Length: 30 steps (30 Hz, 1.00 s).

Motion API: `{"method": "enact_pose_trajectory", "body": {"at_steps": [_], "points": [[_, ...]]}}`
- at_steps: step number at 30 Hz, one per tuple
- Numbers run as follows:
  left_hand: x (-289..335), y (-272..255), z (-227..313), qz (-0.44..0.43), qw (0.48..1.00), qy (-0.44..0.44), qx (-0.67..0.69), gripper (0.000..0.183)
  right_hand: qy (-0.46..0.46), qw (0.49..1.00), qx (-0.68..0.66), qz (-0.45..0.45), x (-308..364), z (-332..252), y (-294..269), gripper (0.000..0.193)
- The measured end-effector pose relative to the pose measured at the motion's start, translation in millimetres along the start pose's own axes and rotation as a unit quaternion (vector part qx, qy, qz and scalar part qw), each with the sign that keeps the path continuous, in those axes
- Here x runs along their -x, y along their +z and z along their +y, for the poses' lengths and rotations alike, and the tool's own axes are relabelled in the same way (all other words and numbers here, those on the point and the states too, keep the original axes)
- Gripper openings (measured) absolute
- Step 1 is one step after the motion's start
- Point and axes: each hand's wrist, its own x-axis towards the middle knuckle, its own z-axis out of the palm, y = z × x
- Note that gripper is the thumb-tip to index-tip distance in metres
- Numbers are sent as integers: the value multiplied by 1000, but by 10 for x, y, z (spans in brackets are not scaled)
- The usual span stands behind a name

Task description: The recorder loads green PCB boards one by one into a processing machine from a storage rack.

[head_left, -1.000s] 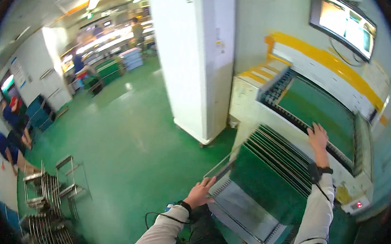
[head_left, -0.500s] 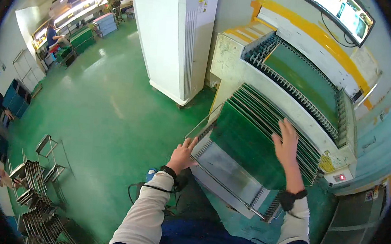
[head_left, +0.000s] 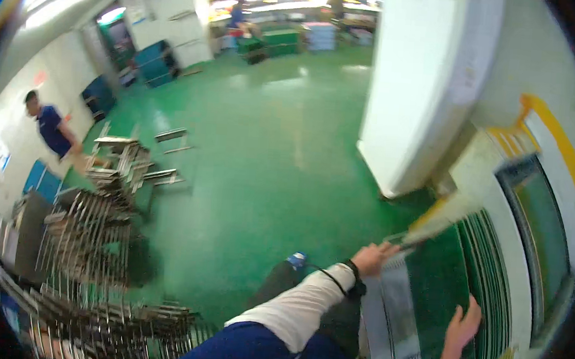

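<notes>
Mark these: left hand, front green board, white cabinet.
Left hand (head_left: 370,259), head view: back of the hand.
Front green board (head_left: 436,278), head view: its face.
White cabinet (head_left: 414,88), head view: its broad side.

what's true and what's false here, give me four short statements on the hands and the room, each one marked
1. The bare left hand is at the edge of the grey metal rack. True.
2. The bare right hand is gripping the tall white cabinet. False: it is open, by the thin dark green panels in the rack.
3. The glossy floor is red. False: it is green.
4. A person in a dark blue top is at the picture's left. True.
</notes>
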Motion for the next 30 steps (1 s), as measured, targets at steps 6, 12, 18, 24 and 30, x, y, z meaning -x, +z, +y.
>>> {"method": "enact_pose_trajectory", "body": {"at_steps": [6,12,18,24,30], "points": [[63,124,-76,25,999,-2,-25,120,116,984,77,-111,-331,334,78,33],[67,92,-85,23,1000,13,-8,127,143,974,89,-154,-538,602,264,37],[42,186,-145,24,999,4,-24,134,262,899,108,-335,-723,31,-138,64],[-98,399,-170,27,999,-4,-37,136,249,896,112,-349,-759,18,-228,60],[-44,207,-90,36,999,6,-22,139,222,903,144,-338,-777,-36,-223,59]]}}
